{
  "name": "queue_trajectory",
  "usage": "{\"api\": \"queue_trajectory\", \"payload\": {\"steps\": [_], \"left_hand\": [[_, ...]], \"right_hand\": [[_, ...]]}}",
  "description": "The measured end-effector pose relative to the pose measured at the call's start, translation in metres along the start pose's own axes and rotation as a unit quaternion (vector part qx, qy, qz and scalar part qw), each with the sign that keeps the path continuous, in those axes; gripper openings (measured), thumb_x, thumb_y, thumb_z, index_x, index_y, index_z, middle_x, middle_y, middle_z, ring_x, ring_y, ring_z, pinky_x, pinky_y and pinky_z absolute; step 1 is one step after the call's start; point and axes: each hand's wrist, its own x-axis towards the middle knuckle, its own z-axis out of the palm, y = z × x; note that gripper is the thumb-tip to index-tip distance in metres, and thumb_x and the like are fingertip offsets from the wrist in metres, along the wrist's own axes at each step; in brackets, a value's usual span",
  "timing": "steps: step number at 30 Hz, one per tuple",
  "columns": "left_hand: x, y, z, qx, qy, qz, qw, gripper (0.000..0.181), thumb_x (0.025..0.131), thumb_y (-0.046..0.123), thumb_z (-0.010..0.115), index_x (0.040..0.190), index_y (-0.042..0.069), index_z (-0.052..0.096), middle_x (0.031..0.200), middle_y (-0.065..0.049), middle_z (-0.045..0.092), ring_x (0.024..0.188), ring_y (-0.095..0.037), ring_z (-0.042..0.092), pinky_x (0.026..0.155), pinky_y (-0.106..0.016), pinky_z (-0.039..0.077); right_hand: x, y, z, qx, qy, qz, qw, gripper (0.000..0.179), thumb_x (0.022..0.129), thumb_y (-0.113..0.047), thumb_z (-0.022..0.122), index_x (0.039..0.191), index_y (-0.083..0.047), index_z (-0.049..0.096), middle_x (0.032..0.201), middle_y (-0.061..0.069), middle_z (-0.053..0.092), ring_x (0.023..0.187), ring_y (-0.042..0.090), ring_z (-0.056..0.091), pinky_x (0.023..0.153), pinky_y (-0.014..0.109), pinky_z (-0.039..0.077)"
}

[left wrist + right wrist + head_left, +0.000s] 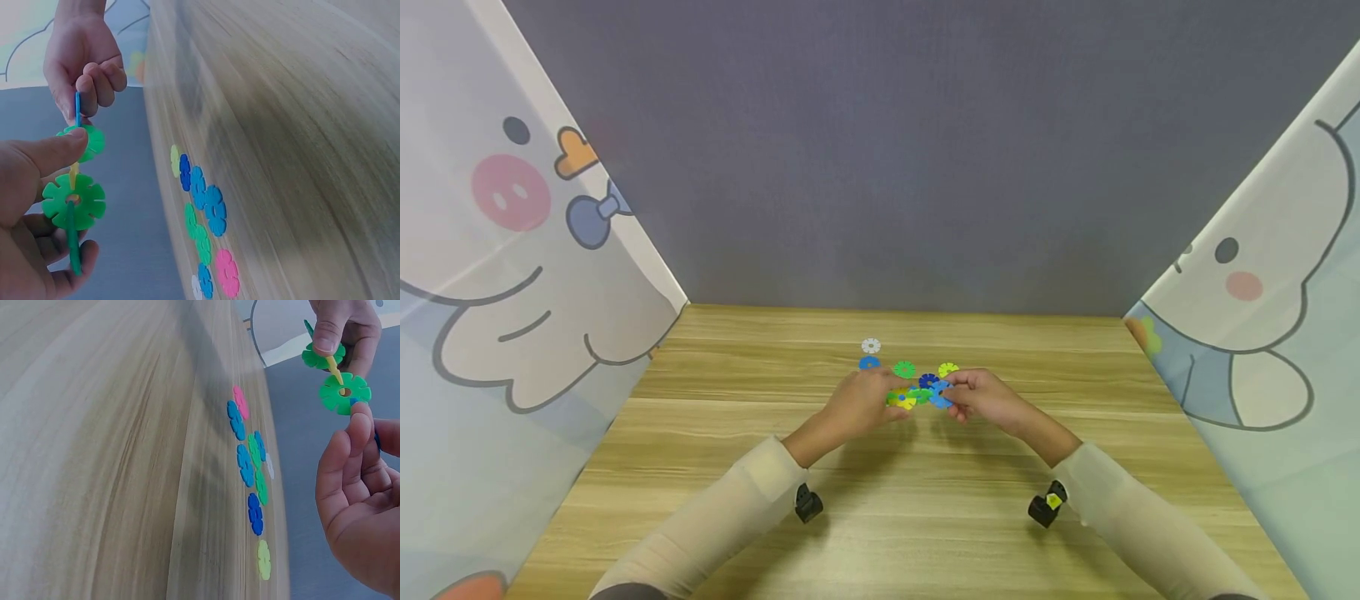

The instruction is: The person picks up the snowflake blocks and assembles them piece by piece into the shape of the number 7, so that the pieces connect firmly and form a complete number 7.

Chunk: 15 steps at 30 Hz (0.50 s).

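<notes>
While the disc chain is held above the surface by the left hand, a blue disc is pinched by the right hand. Joints might be loosened by skewed pressure.

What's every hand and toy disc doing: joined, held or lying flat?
Left hand: gripping joined discs
Right hand: pinching a blue disc
Joined discs: slotted together, above the table
Blue disc: held; whether slotted in, unclear
Pink disc: lying flat
White disc: lying flat
Other loose discs: lying flat
</notes>
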Motion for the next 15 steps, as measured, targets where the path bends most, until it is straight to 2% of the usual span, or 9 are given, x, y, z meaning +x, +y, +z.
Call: {"api": "queue_trajectory", "payload": {"steps": [4, 9, 15], "left_hand": [[-0.0003, 0.0015, -0.0006, -0.005, 0.013, 0.006, 0.9999, 0.051, 0.085, 0.04, 0.082, 0.128, 0.013, 0.073, 0.12, -0.008, 0.074, 0.106, -0.026, 0.072, 0.088, -0.041, 0.061], [-0.0004, 0.0025, -0.0013, -0.045, 0.028, 0.021, 0.9984, 0.049, 0.084, 0.03, 0.084, 0.127, 0.009, 0.073, 0.116, -0.01, 0.075, 0.105, -0.025, 0.072, 0.092, -0.038, 0.06], [-0.0001, 0.0026, -0.0004, -0.063, 0.041, 0.055, 0.9957, 0.045, 0.085, 0.024, 0.084, 0.124, 0.004, 0.073, 0.112, -0.013, 0.075, 0.103, -0.024, 0.072, 0.089, -0.035, 0.061]], "right_hand": [[0.0, 0.0017, -0.0002, 0.007, -0.001, -0.006, 1.0, 0.033, 0.103, -0.01, 0.056, 0.124, 0.014, 0.056, 0.075, -0.004, 0.065, 0.066, 0.004, 0.06, 0.063, 0.02, 0.055], [0.0, 0.0022, -0.001, 0.011, -0.01, -0.008, 0.9999, 0.029, 0.104, -0.01, 0.056, 0.121, 0.013, 0.058, 0.076, -0.004, 0.065, 0.067, 0.005, 0.06, 0.064, 0.02, 0.055], [-0.0006, 0.0005, -0.0012, 0.018, -0.021, -0.012, 0.9995, 0.023, 0.105, -0.009, 0.054, 0.116, 0.01, 0.059, 0.077, -0.006, 0.064, 0.068, 0.004, 0.06, 0.065, 0.02, 0.055]]}}
